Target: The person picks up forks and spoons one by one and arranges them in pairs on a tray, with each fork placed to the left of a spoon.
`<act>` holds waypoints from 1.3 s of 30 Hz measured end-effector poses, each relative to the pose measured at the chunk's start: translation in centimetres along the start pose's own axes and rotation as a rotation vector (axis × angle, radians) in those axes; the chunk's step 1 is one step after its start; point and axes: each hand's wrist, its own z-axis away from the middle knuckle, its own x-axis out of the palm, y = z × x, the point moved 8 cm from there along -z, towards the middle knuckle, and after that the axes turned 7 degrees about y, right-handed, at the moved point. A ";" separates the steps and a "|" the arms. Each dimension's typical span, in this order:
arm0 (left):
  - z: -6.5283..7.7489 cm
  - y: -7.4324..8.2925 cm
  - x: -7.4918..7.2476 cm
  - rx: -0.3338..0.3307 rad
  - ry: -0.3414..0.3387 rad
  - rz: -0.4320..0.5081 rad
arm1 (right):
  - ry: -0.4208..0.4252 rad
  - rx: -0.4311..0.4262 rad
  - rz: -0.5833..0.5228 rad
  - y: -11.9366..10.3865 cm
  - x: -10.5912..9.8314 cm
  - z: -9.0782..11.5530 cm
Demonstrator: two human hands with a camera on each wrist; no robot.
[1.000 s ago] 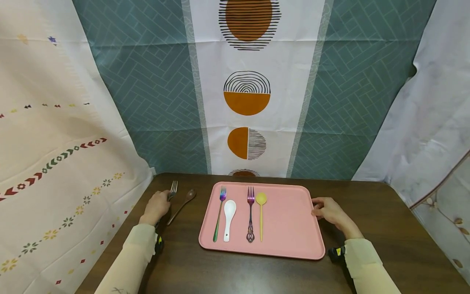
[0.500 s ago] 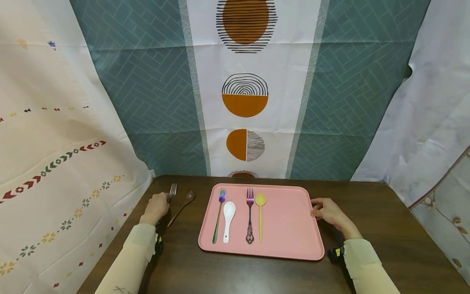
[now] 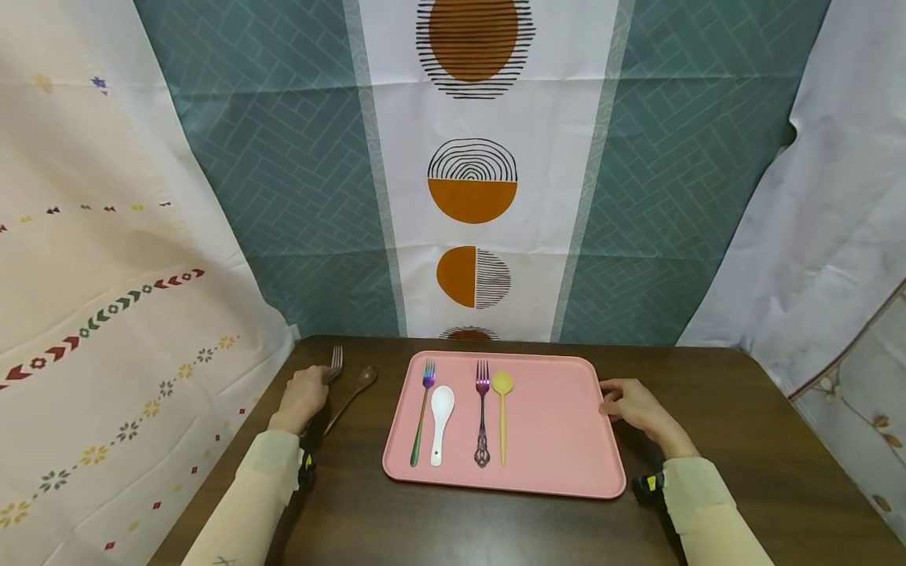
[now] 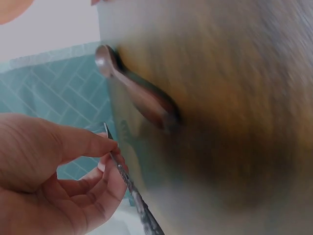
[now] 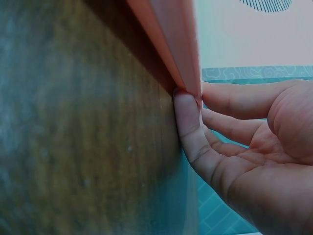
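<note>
My left hand (image 3: 303, 399) pinches a metal fork (image 3: 336, 362) between thumb and fingers at the table's left side. Its tines point toward the table's far edge, and in the left wrist view its dark, ornate handle (image 4: 138, 201) slants down past the fingers. Just right of that hand, a brown spoon (image 3: 366, 377) lies on the table. My right hand (image 3: 637, 407) grips the right rim of a pink tray (image 3: 559, 428). In the right wrist view, the digits sit on both sides of the tray rim (image 5: 181, 46).
On the tray lie a rainbow-coloured fork (image 3: 428, 381), a white spoon (image 3: 442, 405), a purple fork (image 3: 483, 385) with an ornate handle, and a yellow spoon (image 3: 503, 383). The dark wooden table (image 3: 425, 527) ends at patterned cloth (image 3: 325, 236) behind and at the sides.
Both hands stay almost where they were, with the fork and the tray rim held throughout. The fork's head shifts very slightly; the head view also moves a little.
</note>
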 end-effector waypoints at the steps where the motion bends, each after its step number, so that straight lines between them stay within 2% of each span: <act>1: -0.1 0.3 -0.1 0.008 0.005 0.007 | 0.003 0.004 -0.005 0.0 -0.1 0.0; 11: -0.5 3.8 -0.8 0.068 0.053 0.057 | -0.006 0.008 -0.020 -0.3 0.0 0.1; 18: -0.4 6.4 -1.0 0.064 0.036 0.114 | -0.009 0.022 -0.006 -0.4 0.0 0.1; 23: -0.5 8.8 -1.1 0.080 0.032 0.106 | -0.009 0.025 0.001 -0.3 0.0 0.2; 31: -0.6 13.2 -0.5 0.129 0.054 0.126 | -0.004 0.036 0.018 -0.1 -0.2 0.2; 39: -0.3 15.7 0.4 0.135 0.045 0.132 | -0.004 0.034 0.018 -0.2 0.0 0.2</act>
